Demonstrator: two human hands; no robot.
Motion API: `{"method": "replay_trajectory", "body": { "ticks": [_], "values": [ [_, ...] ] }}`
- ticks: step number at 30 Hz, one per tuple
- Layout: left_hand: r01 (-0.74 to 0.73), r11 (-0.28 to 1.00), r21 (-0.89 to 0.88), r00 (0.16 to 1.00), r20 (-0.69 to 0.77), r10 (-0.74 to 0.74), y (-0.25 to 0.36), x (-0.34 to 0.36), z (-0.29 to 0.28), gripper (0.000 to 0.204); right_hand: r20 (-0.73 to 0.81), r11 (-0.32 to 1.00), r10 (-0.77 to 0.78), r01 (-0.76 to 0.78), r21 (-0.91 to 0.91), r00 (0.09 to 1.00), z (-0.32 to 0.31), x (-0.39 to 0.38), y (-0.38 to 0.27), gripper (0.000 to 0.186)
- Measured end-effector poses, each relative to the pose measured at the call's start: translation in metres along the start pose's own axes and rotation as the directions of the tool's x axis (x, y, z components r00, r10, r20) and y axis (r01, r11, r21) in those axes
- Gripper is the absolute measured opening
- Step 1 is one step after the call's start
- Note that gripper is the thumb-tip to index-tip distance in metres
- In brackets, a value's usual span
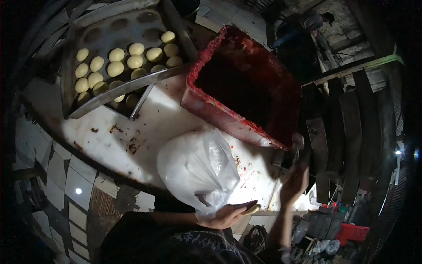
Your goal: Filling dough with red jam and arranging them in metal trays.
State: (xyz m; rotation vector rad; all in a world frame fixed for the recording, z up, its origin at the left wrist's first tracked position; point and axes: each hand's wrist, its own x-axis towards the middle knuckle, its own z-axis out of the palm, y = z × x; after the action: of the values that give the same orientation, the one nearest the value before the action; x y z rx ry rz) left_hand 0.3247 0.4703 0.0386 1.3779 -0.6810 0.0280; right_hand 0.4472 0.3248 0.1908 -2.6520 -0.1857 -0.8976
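While the pale dough piece (252, 210) sits at the near edge of the work area, low in the head view, I read the left hand (228, 214) as clamped on it, fingers curled around. The right hand (294, 184) is apart from the left, raised beside the near corner of the red tub (200, 103). A slim object (298, 144) shows above it; shadow and blur prevent identification, and I cannot tell whether the fingers are closed on it.

Just beyond the left hand, a bulging clear plastic bag (187, 165) rests on the white worktop (151, 125). I cannot confirm whether bag and wrist touch. The tub stands behind the bag, its rim smeared red, its interior dark. To the upper left, a metal tray (99, 35) carries rows of round dough balls (115, 69); dark round marks show at its far end. Farther out are another person (313, 21) and, at lower right, a red crate (353, 232).

Caution: a loose hold could drop the piece over the worktop edge onto the floor; excess finger pressure could tear it. A sleeve or wrist catching the loose film could drag the bag. Contact with the smeared rim could transfer red residue to the dough. Poor light around the right hand could cause a misjudged reach.
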Motion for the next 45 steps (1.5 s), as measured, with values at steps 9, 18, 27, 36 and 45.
{"method": "replay_trajectory", "body": {
  "ticks": [9,18,27,36,45],
  "values": [
    [0.27,0.894,-0.356,0.913,0.39,-0.12,-0.096,-0.115,0.019,0.06,0.978,0.857,0.12,0.479,-0.188,0.169,0.172,0.174,0.001,0.017],
    [0.476,0.836,-0.273,0.725,0.66,-0.197,-0.221,-0.162,0.035,0.069,0.902,0.887,-0.265,0.454,0.088,0.342,0.045,0.18,-0.014,0.016],
    [0.367,0.39,-0.845,0.705,-0.021,-0.709,0.036,0.063,0.0,0.038,0.664,0.83,0.155,-0.461,0.314,0.732,-0.018,0.004,0.089,0.017],
    [0.034,0.316,-0.948,0.734,-0.191,-0.652,0.078,0.11,0.047,0.039,0.131,0.622,-0.002,-0.101,0.777,0.991,-0.025,-0.102,0.093,0.016],
    [-0.013,0.459,-0.889,0.759,-0.307,-0.574,0.111,0.057,0.044,0.046,0.594,0.257,0.193,-0.624,0.738,0.781,-0.027,-0.176,0.142,0.017]
  ]
}}
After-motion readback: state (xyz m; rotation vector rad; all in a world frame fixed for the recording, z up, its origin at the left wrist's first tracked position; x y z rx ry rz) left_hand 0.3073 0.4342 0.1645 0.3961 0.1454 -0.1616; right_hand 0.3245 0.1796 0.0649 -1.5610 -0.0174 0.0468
